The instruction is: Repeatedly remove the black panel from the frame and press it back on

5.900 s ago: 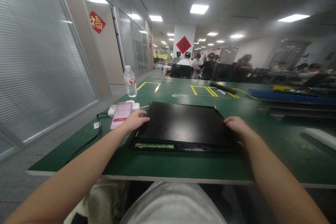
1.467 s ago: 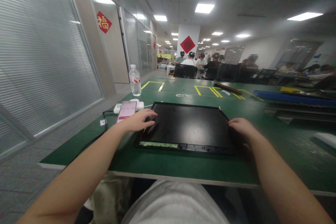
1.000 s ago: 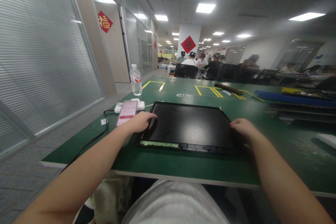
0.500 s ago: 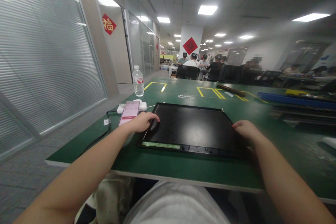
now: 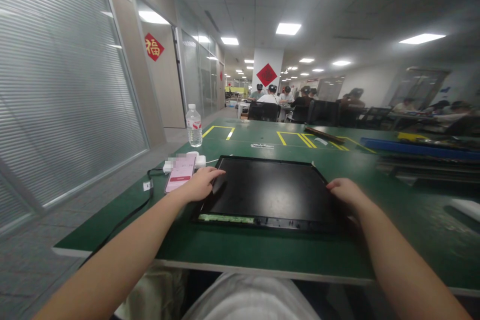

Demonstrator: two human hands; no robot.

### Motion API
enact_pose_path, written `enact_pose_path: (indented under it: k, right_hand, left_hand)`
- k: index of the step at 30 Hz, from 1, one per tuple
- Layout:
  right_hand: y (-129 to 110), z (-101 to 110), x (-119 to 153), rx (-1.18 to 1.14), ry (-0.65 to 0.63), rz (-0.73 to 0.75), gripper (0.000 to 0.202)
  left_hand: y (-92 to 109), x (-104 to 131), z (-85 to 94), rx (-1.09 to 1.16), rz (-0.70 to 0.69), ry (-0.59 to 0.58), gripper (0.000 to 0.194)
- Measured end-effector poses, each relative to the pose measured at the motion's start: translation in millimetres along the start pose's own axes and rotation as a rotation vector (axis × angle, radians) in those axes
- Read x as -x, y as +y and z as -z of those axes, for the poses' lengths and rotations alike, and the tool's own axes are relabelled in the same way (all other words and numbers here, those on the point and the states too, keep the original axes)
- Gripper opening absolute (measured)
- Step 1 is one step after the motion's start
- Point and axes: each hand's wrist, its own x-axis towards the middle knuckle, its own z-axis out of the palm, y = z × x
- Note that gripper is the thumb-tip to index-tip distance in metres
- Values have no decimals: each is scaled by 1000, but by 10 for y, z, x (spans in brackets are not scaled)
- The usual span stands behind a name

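A black LCD screen panel [image 5: 266, 185] lies flat on the green table in front of me, with a green circuit strip [image 5: 227, 219] along the left part of its near edge. My left hand [image 5: 198, 183] is at the panel's left edge, a finger reaching over onto the frame. At the right edge, my right hand [image 5: 347, 191] has its thumb and finger closed on the rim. The undersides of both grips are hidden.
Left of the panel lie a lit phone [image 5: 180, 175], a white power strip [image 5: 200, 161] and a black cable [image 5: 125, 220]. Behind them stands a water bottle [image 5: 194, 127]. Further right are a dark strip [image 5: 324, 134] and a blue bar [image 5: 405, 147]. Several people sit at tables beyond.
The whole view has tipped up slightly, so the table sits lower in the picture. The left finger over the frame looks straighter. Both hands remain at the panel's edges.
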Motion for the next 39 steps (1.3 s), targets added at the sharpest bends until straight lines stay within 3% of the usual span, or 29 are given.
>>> enact_pose_path:
  k: [5, 11, 18, 30, 35, 39]
  right_hand:
    - [10, -30, -32, 22, 25, 10, 29]
    - [-52, 10, -18, 69, 12, 36, 28]
    - [-113, 35, 27, 81, 26, 33, 28]
    - [-83, -6, 18, 64, 21, 8, 31]
    - [-50, -30, -6, 33, 0, 36, 31]
    - [-39, -32, -35, 31, 5, 32, 33]
  left_hand:
    - [62, 59, 56, 110, -103, -66, 58]
    - [119, 142, 147, 216, -217, -279, 73]
    - [41, 132, 172, 275, -291, -273, 81]
    - [125, 134, 187, 299, -347, -244, 76]
    - [78, 126, 169, 279, -295, -231, 73]
    - [17, 92, 107, 214, -193, -178, 53]
